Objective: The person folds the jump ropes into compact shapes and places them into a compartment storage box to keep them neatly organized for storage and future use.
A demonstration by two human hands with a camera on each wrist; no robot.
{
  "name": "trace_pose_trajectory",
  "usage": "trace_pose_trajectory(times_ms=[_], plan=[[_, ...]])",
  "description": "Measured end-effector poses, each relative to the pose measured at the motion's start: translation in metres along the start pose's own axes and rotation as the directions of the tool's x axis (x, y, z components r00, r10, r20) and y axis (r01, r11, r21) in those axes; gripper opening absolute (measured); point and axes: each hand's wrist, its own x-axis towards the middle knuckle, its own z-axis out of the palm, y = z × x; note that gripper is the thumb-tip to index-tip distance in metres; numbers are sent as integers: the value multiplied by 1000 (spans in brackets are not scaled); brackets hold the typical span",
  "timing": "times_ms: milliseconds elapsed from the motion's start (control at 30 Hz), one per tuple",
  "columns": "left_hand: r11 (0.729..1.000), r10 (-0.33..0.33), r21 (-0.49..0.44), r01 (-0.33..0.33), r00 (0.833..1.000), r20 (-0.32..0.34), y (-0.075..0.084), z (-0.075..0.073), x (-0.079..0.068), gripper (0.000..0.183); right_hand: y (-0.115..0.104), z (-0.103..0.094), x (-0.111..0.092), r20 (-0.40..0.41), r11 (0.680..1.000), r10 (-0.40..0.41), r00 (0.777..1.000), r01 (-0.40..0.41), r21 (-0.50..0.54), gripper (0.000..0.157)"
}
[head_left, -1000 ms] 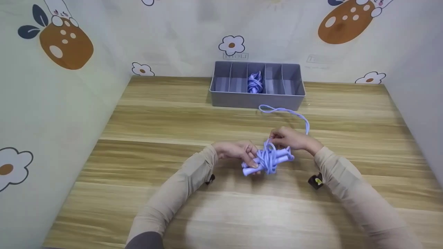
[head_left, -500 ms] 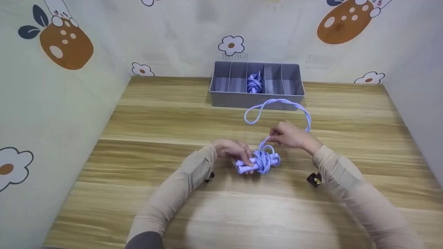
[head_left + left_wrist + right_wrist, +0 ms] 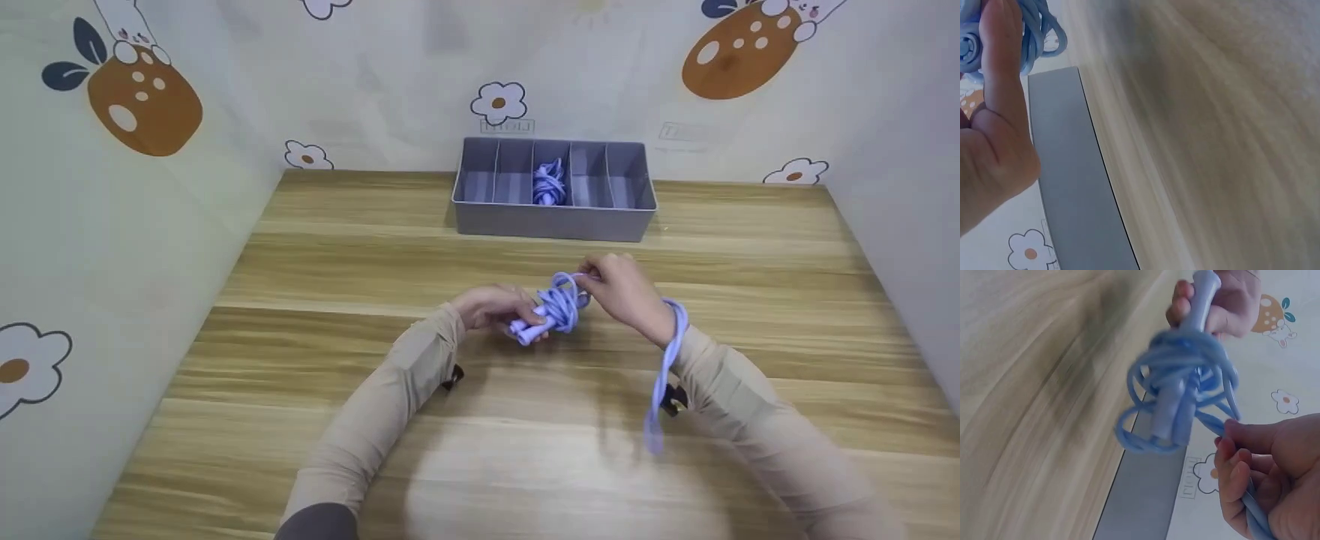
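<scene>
A light-blue jump rope [image 3: 559, 306] is bundled in the air, its cord wound round the two handles [image 3: 1203, 298]. My left hand [image 3: 499, 306] grips the handle ends, the thumb [image 3: 1002, 39] lying along them in the left wrist view. To the right of the bundle, my right hand [image 3: 622, 292] pinches the cord [image 3: 1214, 424] between thumb and fingers, a short way from the handles. From there the doubled cord runs through the palm in the right wrist view. Its loose tail [image 3: 666, 375] hangs over the right wrist, blurred at the lower end.
A grey divided box [image 3: 553, 222] stands at the back of the wooden table [image 3: 360, 247] against a patterned wall. Its middle compartment holds another wound blue jump rope [image 3: 550, 184]. Dark wrist devices [image 3: 673, 400] sit under the sleeves.
Both hands have moved up and slightly away with the bundle, which has tilted. The cord's loose tail has swung from beyond the right hand to hang on the near side of the right wrist.
</scene>
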Motion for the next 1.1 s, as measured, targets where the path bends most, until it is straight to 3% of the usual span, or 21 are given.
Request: trace_pose_trajectory(times_ms=[133, 233, 300, 400, 467, 533, 700, 867, 967, 1033, 1100], plan=[[1000, 11, -6, -12, 996, -89, 3, -2, 0, 3, -7, 4, -2, -78, 1000, -12, 997, 11, -13, 8], [998, 37, 47, -29, 983, -181, 4, -2, 2, 7, -15, 8, -3, -101, 999, -24, 995, 22, -27, 12], [995, 85, 79, -67, 965, -248, 4, -1, 3, 13, -20, 11, -3, -124, 999, -30, 992, 27, -26, 16], [979, 198, 122, -165, 917, -345, 4, 0, 5, 18, -27, 18, -4, -181, 999, -36, 983, 37, 1, 23], [966, 257, 122, -228, 882, -396, 4, 1, 6, 14, -30, 23, -5, -221, 998, -47, 974, 55, 29, 27], [956, 292, 98, -278, 857, -425, 3, 1, 7, 4, -32, 27, -7, -252, 996, -50, 966, 66, 52, 31], [937, 298, -23, -348, 833, -466, 5, 3, 9, 16, -35, 30, -10, -284, 988, 10, 959, 35, 153, 41], [904, 277, -133, -407, 792, -545, 7, -3, 9, 18, -35, 28, -14, -275, 953, 89, 957, -1, 302, 44], [885, 270, -174, -431, 782, -562, 7, -10, 7, 22, -33, 29, -17, -249, 928, 140, 958, -39, 370, 43], [883, 267, -184, -433, 783, -562, 7, -14, 5, 25, -31, 31, -18, -219, 889, 186, 958, -69, 452, 41], [879, 264, -197, -434, 787, -557, 7, -16, 2, 27, -30, 35, -19, -175, 827, 232, 957, -100, 553, 40]])
